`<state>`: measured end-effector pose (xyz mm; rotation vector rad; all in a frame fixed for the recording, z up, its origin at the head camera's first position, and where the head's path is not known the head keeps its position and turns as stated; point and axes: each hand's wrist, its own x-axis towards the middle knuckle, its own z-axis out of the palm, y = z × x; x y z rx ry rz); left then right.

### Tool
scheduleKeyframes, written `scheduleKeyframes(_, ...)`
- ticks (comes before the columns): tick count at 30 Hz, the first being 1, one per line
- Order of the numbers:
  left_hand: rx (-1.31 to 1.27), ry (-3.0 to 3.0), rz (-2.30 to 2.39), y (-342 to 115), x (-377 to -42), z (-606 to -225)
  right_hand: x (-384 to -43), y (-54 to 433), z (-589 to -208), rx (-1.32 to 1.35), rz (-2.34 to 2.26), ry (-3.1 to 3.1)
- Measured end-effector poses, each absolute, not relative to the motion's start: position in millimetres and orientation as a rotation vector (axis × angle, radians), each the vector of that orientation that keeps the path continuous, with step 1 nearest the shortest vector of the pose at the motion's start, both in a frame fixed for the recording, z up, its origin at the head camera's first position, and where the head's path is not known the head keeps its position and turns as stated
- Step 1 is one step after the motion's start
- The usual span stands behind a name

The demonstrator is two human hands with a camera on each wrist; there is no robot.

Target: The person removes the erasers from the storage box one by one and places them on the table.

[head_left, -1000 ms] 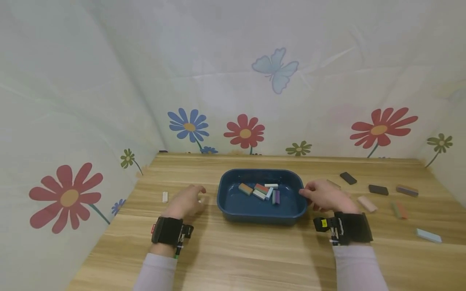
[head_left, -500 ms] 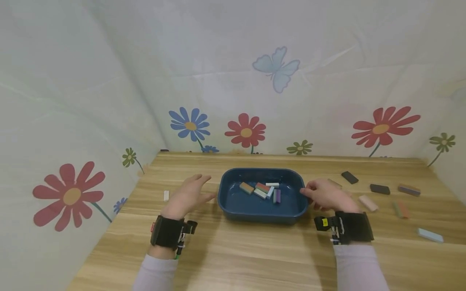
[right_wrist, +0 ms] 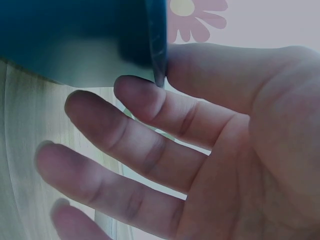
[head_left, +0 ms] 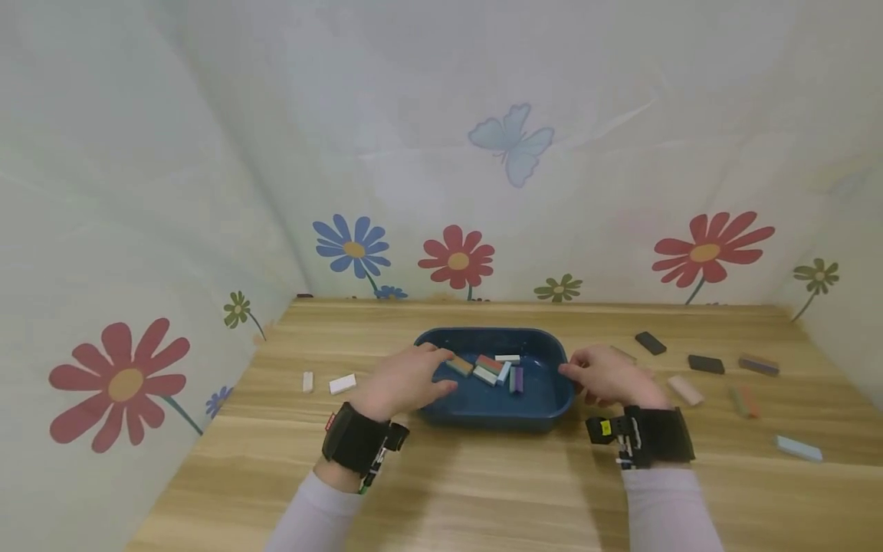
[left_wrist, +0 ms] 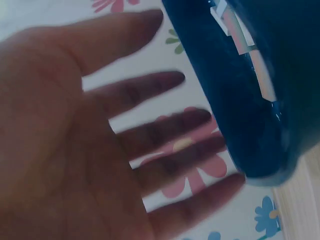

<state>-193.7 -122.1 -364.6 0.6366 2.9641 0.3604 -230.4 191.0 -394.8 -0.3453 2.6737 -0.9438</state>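
Note:
A dark blue rectangular tray [head_left: 476, 406] sits on the wooden table and contains several small blocks, among them an orange-and-green block [head_left: 460, 365], a light blue block [head_left: 504, 373] and a purple-and-green block [head_left: 517, 379]. At the tray's left end, my left hand [head_left: 402, 381] has its fingers spread and hides part of the rim. The left wrist view shows those fingers [left_wrist: 165, 125] straight, holding nothing; contact with the wall cannot be told. My right hand [head_left: 610, 376] pinches the tray's right rim [right_wrist: 159, 60] between thumb and index finger, its other fingers loosely bent below.
Left of the tray lie two white blocks, a small one [head_left: 307, 382] and a larger one [head_left: 343, 383]. Several blocks lie to the right, including a black block [head_left: 651, 343], a beige block [head_left: 685, 389] and a light blue block [head_left: 799, 448]. A flowered sheet [head_left: 386, 169] stands behind the table.
My left hand has opened out and moved right, to the tray's left end, uncovering the larger white block. My right hand stays at the right rim. The head view has shifted slightly.

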Motion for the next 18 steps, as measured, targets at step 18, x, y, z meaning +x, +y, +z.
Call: scheduleKeyframes(18, 1.069, 2.704, -0.081, -33.8, -276.2, -377.3, -228.1, 195.2, -390.6, -0.368, -0.982, 2.668)
